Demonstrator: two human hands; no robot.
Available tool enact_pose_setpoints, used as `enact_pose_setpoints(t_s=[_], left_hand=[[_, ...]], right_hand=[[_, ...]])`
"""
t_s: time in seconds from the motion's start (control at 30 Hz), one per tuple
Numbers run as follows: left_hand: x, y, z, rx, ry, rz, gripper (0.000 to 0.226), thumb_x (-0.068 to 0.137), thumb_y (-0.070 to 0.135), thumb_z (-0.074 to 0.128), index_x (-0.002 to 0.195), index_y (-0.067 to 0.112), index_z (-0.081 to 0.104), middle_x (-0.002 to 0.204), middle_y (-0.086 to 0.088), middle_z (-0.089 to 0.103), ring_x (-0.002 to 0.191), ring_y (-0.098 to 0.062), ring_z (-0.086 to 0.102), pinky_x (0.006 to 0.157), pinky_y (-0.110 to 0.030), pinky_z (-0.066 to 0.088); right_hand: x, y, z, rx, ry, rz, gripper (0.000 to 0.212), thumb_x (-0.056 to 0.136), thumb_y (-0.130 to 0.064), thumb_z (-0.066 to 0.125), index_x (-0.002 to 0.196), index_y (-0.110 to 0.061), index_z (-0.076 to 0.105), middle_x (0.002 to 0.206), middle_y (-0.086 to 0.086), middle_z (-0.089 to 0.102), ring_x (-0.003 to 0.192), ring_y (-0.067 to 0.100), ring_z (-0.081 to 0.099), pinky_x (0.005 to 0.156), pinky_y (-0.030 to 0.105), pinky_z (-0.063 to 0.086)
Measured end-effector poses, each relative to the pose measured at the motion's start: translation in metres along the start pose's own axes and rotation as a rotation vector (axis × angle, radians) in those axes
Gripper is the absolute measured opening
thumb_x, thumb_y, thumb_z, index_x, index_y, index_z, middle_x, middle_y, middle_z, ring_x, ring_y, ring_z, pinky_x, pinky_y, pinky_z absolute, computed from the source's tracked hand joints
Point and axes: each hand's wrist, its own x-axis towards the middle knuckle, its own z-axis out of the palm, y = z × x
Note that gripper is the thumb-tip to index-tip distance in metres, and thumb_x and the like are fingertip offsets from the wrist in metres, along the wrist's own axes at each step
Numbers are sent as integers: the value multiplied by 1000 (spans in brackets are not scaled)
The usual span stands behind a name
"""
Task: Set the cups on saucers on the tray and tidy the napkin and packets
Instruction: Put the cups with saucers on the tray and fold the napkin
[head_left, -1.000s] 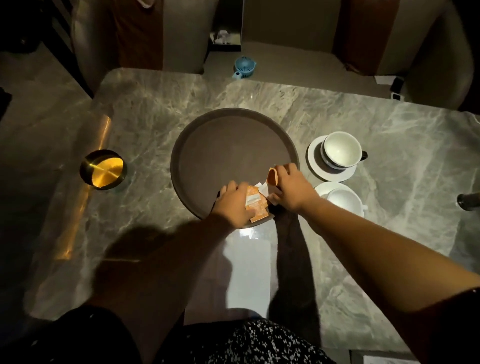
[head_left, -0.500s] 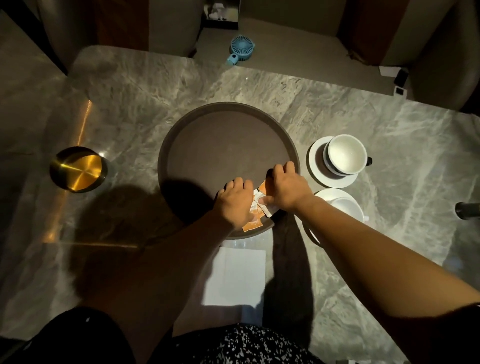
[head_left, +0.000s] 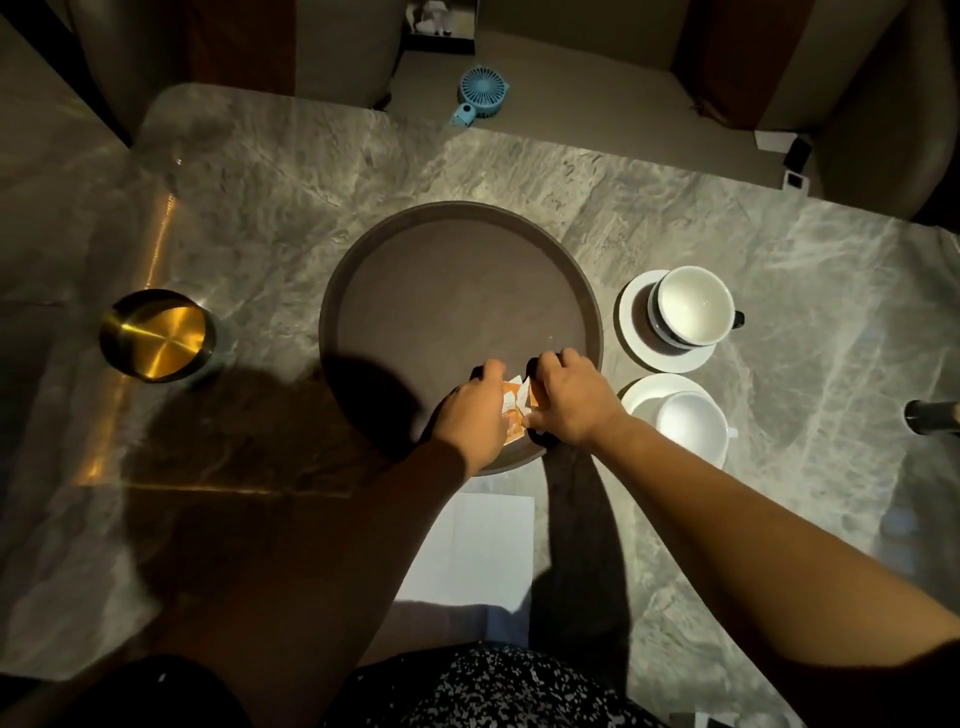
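Note:
A round dark tray (head_left: 457, 291) sits in the middle of the marble table. At its near right edge my left hand (head_left: 475, 410) and my right hand (head_left: 569, 400) both hold orange-and-white packets (head_left: 514, 410) between them, low over the tray floor. To the right of the tray, off it, stand two white cups on white saucers: the far cup (head_left: 691, 306) with a dark handle on its saucer (head_left: 636, 317), and the near cup (head_left: 691, 423) on its saucer (head_left: 644, 395). A white napkin (head_left: 483, 551) lies flat on the table below the tray, partly under my left forearm.
A brass-coloured round container (head_left: 156, 335) stands at the left. A blue handheld fan (head_left: 480, 98) lies on the seat past the table's far edge. A dark cylindrical object (head_left: 932, 415) pokes in at the right edge. Upholstered chairs stand behind the table.
Both hands have lowered the packets from above the tray's near rim down onto the tray and closed in around them. The camera view has shifted slightly forward.

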Motion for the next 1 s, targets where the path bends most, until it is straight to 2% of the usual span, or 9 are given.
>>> enact_pose_setpoints(t_s=[0.13,0.27,0.37,0.47,0.6,0.67,0.8,0.87,1.0], left_hand=[[2,-9,-6,-180,36,-65,24,90,21,68,113,18,61,112,-7,70,98,-28,68,87,-41,58],[0,-20,-15,-394,78,-124,14,87,21,71,93,23,59,98,-5,71,87,-26,68,80,-40,59],[-9,-22,-21,-606,76,-183,15,88,16,71,96,18,58,94,-8,67,87,-31,69,74,-49,62],[-20,-18,-23,-720,77,-175,17,88,8,69,98,14,57,94,-11,64,81,-29,67,66,-46,63],[-33,-7,-21,-772,86,-139,25,89,3,66,106,19,57,101,-9,65,90,-27,67,66,-37,62],[-40,0,-15,-760,48,-117,24,90,4,65,101,24,57,97,-4,66,88,-24,66,69,-32,60],[-56,15,1,-772,-107,-81,19,91,10,65,94,27,58,90,-4,65,76,-25,68,70,-52,61],[-61,21,9,-702,-140,-66,16,90,13,66,96,25,57,91,-6,65,76,-24,68,68,-51,61],[-75,39,30,-595,-207,-64,15,89,15,67,97,17,55,88,-6,63,70,-20,65,55,-34,56]], right_hand=[[-7,-6,7,143,-4,5,49,83,-32,75,122,-15,51,117,9,59,97,26,61,88,37,55],[-12,-7,11,217,86,5,28,87,-23,69,110,-11,61,107,11,60,90,27,57,72,31,45],[-19,-5,11,327,75,20,21,85,-18,69,102,-10,61,100,11,62,86,27,59,68,33,45],[-25,-4,7,641,42,147,22,85,-15,71,104,-11,61,96,8,67,87,27,63,75,36,51],[-46,1,4,1076,23,301,19,85,-20,74,101,-16,63,92,3,66,87,19,65,76,30,54],[-63,6,7,1213,6,356,24,86,-20,72,107,-15,63,99,7,67,93,22,65,83,38,58],[-98,21,24,1727,-61,453,24,92,-5,58,116,-9,62,101,17,71,91,30,70,80,47,59],[-114,29,33,1951,-106,489,21,94,-7,52,112,-8,64,103,16,72,95,30,72,82,49,58],[-141,37,51,1996,-101,464,11,96,-15,58,99,-12,69,99,17,72,88,29,72,77,45,60]])
